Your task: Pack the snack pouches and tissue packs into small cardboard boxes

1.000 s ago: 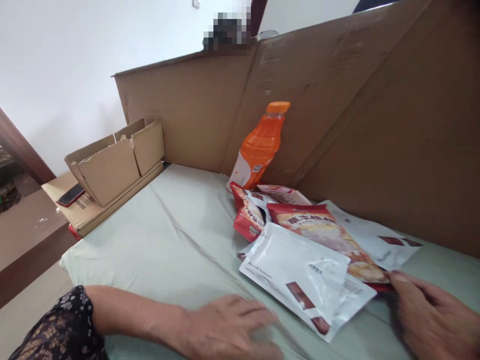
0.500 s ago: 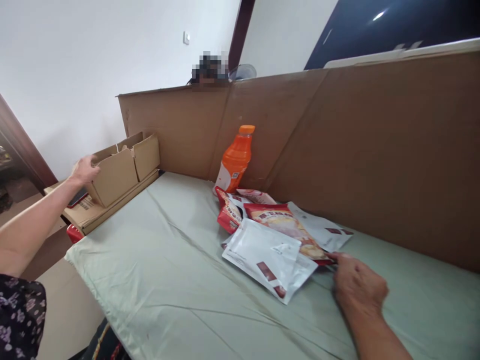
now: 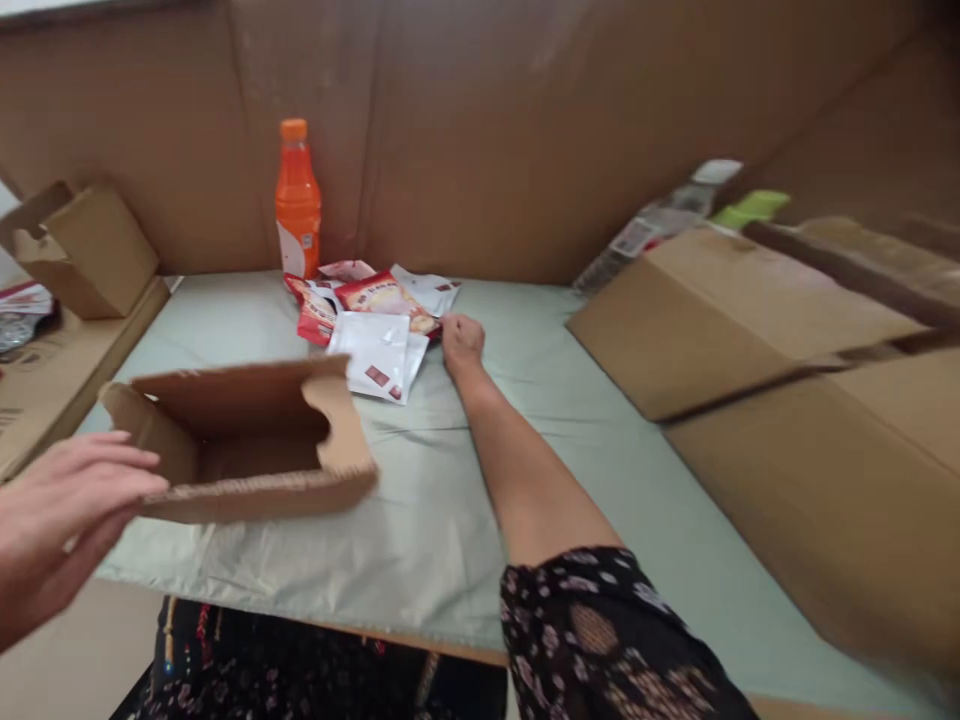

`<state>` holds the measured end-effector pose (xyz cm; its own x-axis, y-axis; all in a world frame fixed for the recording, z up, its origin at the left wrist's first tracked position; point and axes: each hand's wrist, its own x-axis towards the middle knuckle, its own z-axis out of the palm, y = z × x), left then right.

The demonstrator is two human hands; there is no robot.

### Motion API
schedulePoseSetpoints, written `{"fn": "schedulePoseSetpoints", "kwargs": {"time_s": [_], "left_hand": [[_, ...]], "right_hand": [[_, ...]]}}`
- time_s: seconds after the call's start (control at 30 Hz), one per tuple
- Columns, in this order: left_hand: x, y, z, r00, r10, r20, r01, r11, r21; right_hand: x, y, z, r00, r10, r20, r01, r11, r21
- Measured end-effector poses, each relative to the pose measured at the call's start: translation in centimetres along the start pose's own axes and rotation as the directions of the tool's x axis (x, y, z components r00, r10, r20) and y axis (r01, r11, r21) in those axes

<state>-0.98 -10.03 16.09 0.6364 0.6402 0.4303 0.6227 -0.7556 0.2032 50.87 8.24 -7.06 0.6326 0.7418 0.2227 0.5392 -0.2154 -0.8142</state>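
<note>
In the head view, a small open-topped cardboard box point(image 3: 255, 505) is over the front left of the cloth-covered table, its inside mostly dark. My left hand point(image 3: 82, 510) has its fingers at the box's left end, thumb lower, gripping the near corner. Farther off, my right hand point(image 3: 463, 342) is closed on the right corner of a red snack packet point(image 3: 390, 302). White packets point(image 3: 369, 345) overlap that packet in front and behind. Another red packet point(image 3: 315, 312) lies at the pile's left.
An orange drink bottle point(image 3: 298, 210) stands upright behind the packets. At right is a large cardboard box point(image 3: 750, 310), with a clear bottle point(image 3: 660, 220) leaning behind it. Another small carton point(image 3: 105, 250) sits at left. A cardboard wall point(image 3: 480, 130) closes the back.
The view has swung right and down. My left hand has moved from the carton at the far left to the near box, now over the table. My right hand stays at the red packet.
</note>
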Motion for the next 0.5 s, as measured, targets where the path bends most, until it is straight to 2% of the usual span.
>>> {"fn": "schedulePoseSetpoints", "kwargs": {"time_s": [0.07, 0.13, 0.27, 0.37, 0.43, 0.5], "left_hand": [[0.7, 1.5, 1.9, 0.992, 0.125, 0.021, -0.125, 0.992, -0.025], [1.6, 2.6, 3.2, 0.988, 0.155, 0.012, -0.155, 0.988, -0.025], [2.8, 3.6, 4.2, 0.987, 0.162, 0.016, -0.162, 0.987, -0.015], [2.5, 3.6, 4.6, 0.986, 0.167, 0.019, -0.167, 0.986, 0.004], [1.4, 3.2, 5.0, 0.985, 0.167, -0.051, -0.163, 0.984, 0.069], [-0.4, 2.5, 5.3, 0.988, 0.05, -0.144, -0.039, 0.996, 0.078]], "right_hand": [[0.7, 0.5, 0.3, 0.999, 0.005, -0.037, -0.004, 0.999, 0.035], [1.0, 0.7, 0.5, 0.998, -0.002, -0.061, 0.007, 0.997, 0.078], [1.3, 1.0, 0.7, 0.998, -0.009, -0.069, 0.019, 0.989, 0.147], [1.4, 1.1, 0.8, 0.998, -0.011, -0.057, 0.021, 0.981, 0.192], [1.5, 1.1, 1.0, 0.998, -0.012, -0.054, 0.024, 0.974, 0.225], [1.5, 1.1, 1.1, 0.998, -0.011, -0.059, 0.026, 0.965, 0.261]]}}
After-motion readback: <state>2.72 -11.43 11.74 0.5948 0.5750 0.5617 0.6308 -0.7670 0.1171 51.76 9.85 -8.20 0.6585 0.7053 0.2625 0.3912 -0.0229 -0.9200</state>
